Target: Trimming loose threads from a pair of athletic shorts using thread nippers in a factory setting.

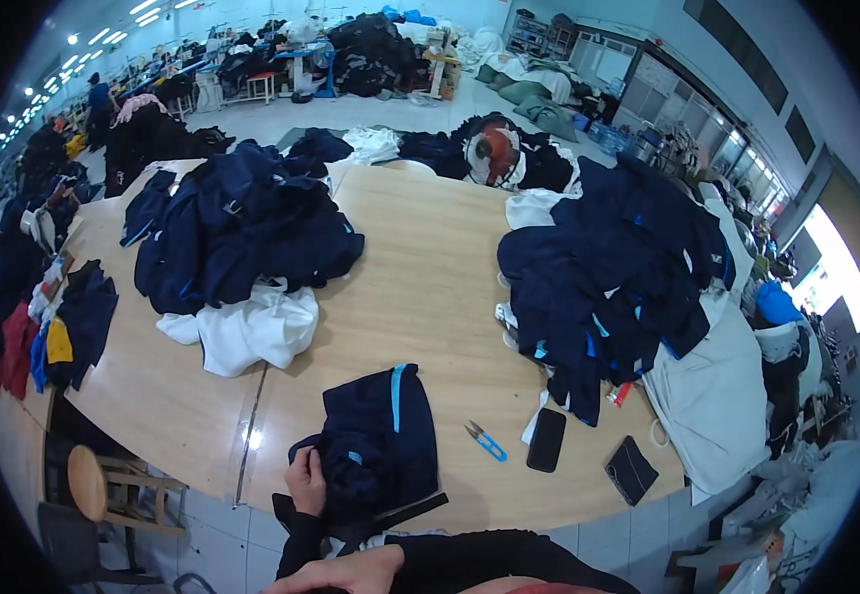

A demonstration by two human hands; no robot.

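Note:
A navy garment (415, 426) with a light blue stripe lies bunched and folded at the table's near edge. My left hand (306, 482) is closed on its left edge, fingers curled over the cloth. Low at the bottom of the view, my right hand (360, 571) reaches across in front of me by my left forearm, off the garment; its fingers are partly cut off. A dark strip (415, 510) sticks out along the garment's near side. Blue-handled thread snips (486, 442) rest just right of the garment.
Right of the snips lie a black phone (546, 441) and a dark pouch (632, 469). Large navy clothing piles stand at left (242, 233) and right (608, 267), with white cloth (261, 332) under the left one. A wooden stool (88, 482) stands below left.

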